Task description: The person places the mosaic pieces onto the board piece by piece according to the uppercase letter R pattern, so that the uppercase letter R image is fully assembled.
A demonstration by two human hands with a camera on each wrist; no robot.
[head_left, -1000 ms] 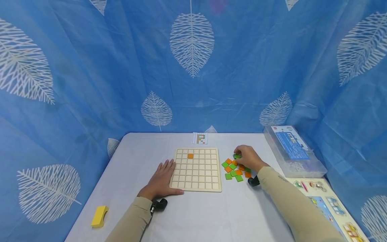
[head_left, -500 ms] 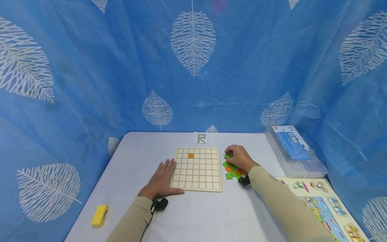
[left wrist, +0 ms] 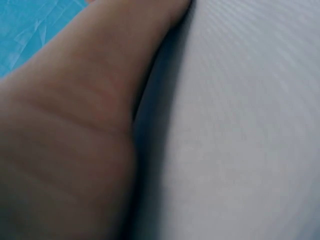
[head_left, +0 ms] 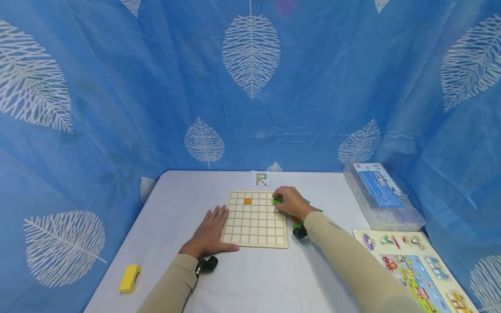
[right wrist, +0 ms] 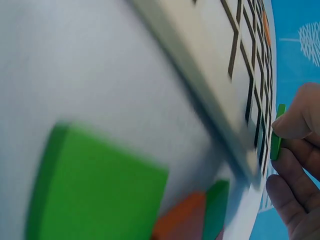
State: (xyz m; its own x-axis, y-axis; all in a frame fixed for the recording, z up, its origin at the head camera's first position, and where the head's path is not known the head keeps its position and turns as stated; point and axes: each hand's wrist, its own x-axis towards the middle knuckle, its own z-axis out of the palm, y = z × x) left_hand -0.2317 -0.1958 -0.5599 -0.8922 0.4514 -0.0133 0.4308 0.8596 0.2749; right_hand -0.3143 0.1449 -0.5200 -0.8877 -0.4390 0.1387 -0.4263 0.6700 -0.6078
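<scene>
Right hand (head_left: 291, 203): grip pinching green tile (head_left: 277, 201) above far right part of grid board (head_left: 253, 230); contact with cell hard to tell. Orange tile (head_left: 248, 201) sitting in far row. Left hand (head_left: 209, 232): grip released, fingers spreading flat along board's left edge. Loose tiles (right wrist: 105, 185) lying just beside board, right hand and wrist partly blocking head view. Around on tabletop (head_left: 266, 278): pattern card (head_left: 260, 178) lying behind board, yellow block (head_left: 129, 279) resting far left, plastic box (head_left: 391, 219) and picture puzzle (head_left: 377, 248) occupying right side.
</scene>
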